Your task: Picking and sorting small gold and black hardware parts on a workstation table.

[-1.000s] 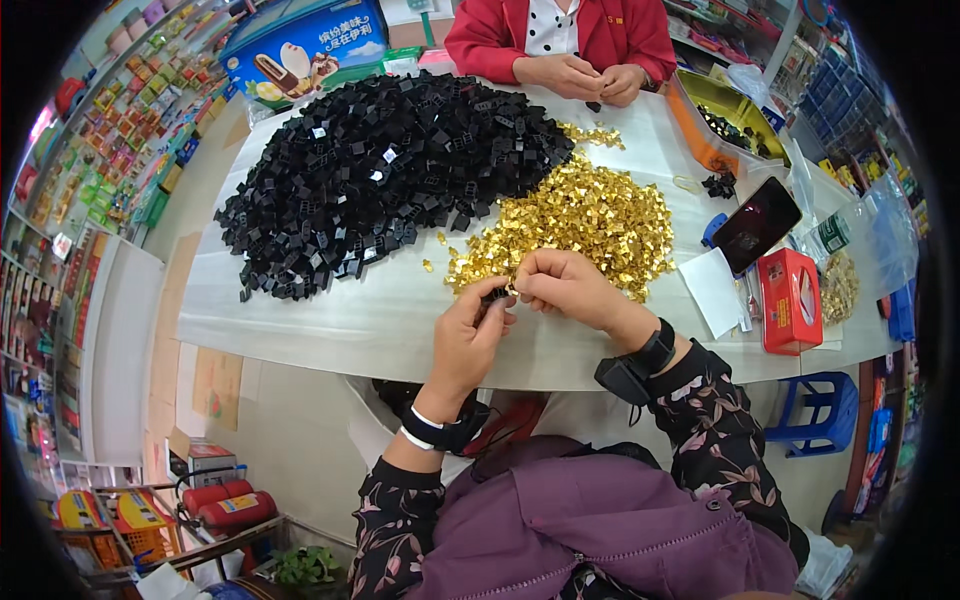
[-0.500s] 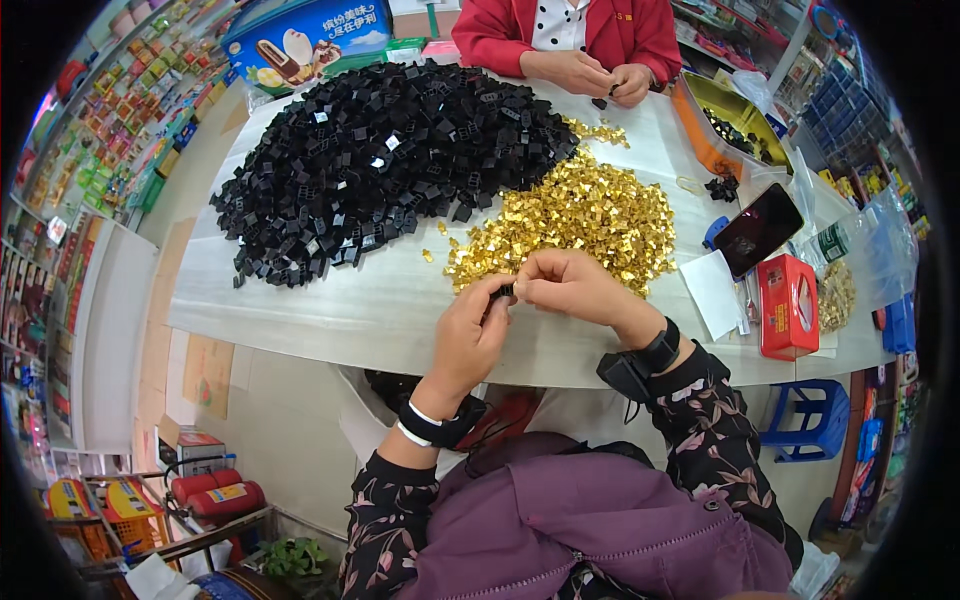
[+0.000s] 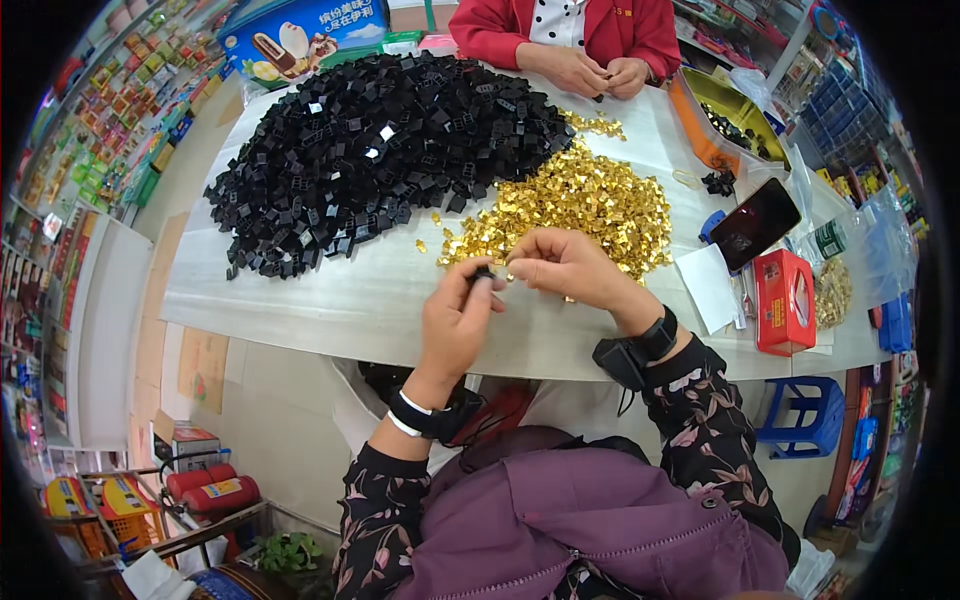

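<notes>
I am wearing a dark top with a small pinkish floral print, its sleeves reaching down to both wrists. Over my lap a purple garment with stitched seams and a small round button is lying. My left hand is showing a black band with a white edge at the wrist. My right hand is showing a black watch strap, with a black cuff-like piece sitting just behind it on the forearm.
</notes>
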